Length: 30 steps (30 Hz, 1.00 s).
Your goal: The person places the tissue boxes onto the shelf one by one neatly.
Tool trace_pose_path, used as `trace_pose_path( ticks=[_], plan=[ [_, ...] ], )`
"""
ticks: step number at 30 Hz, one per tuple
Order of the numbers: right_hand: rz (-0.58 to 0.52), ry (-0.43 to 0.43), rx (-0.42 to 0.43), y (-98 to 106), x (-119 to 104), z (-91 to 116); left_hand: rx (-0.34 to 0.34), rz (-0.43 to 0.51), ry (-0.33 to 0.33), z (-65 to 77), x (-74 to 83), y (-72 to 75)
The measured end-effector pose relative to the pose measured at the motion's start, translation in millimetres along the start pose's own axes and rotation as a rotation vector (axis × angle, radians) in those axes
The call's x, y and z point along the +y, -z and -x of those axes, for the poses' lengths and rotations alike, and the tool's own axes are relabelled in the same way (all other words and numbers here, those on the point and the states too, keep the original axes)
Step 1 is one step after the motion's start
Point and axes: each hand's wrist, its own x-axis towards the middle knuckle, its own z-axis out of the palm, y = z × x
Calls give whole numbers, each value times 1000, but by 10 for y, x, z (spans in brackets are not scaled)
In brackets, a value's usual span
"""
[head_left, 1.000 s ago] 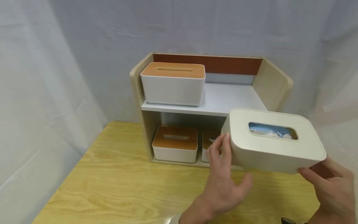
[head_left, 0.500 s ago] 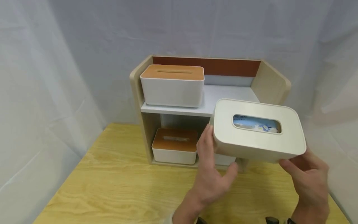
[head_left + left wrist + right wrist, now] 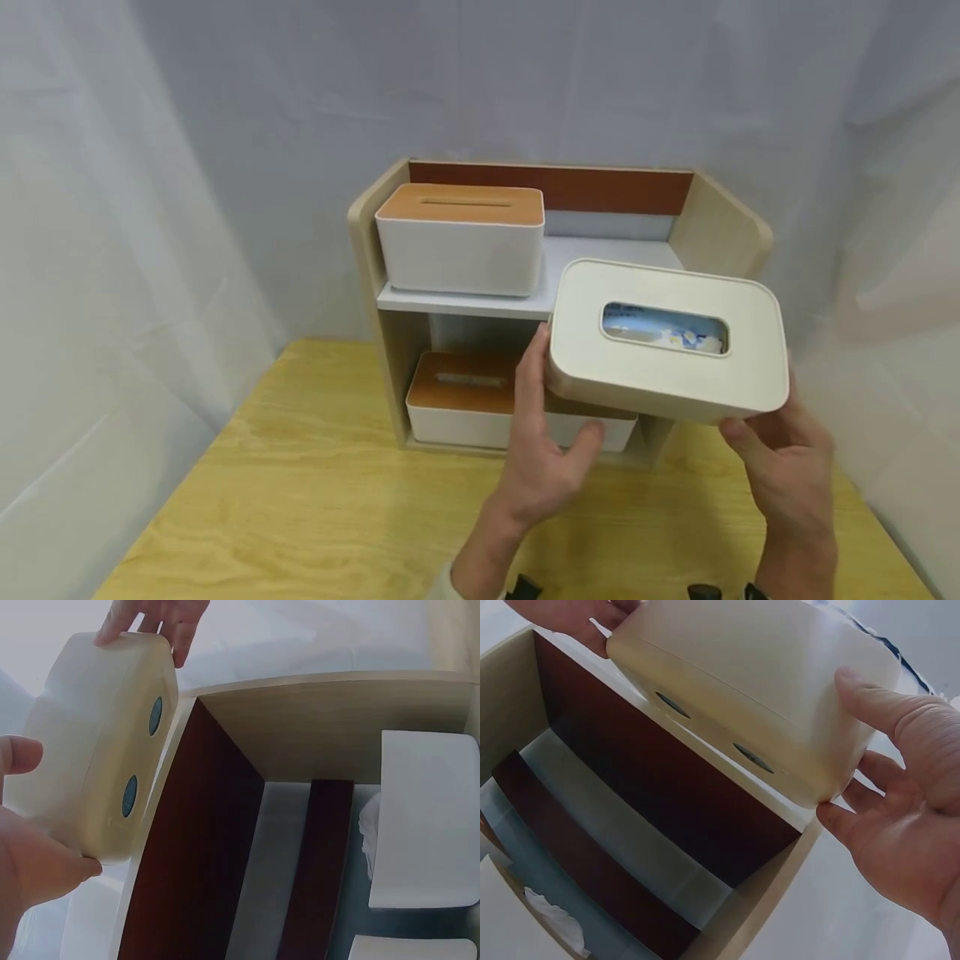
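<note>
A cream tissue box [image 3: 667, 375] is held up in front of the shelf's right half, its slotted top tilted toward the head view. Blue printed packaging shows through the slot. My right hand [image 3: 795, 467] grips the box's right end, thumb on the front near the lower edge and fingers behind. Straight fingers of my left hand [image 3: 543, 471] lie against the left end, while its thumb points away from the box. In the left wrist view, two dark oval pads show on the underside of the tissue box [image 3: 82, 750].
A two-tier shelf unit [image 3: 600, 250] stands on the wood-grain table [image 3: 300, 517]. On its upper tier, at left, sits a white tissue box with a wooden lid [image 3: 461, 258]. Two similar boxes, a left one [image 3: 461, 423] and a partly hidden right one [image 3: 600, 432], sit below.
Both hands have carried the cream tissue box leftward and slightly upward, nearer the middle of the shelf. The boxes on the shelf have stayed put.
</note>
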Motion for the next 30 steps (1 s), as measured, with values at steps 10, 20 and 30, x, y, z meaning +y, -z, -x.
trace_pose_path(
  ticks=[10,20,30],
  plan=[
    [53,-13,5,-16,18,0,-23,-22,-32,8,-12,25],
    [133,-2,43,-36,39,-112,-125,-59,-70,-146,-76,116],
    [259,-47,6,-5,-49,-291,-165,-180,-54,-304,-71,183]
  ],
)
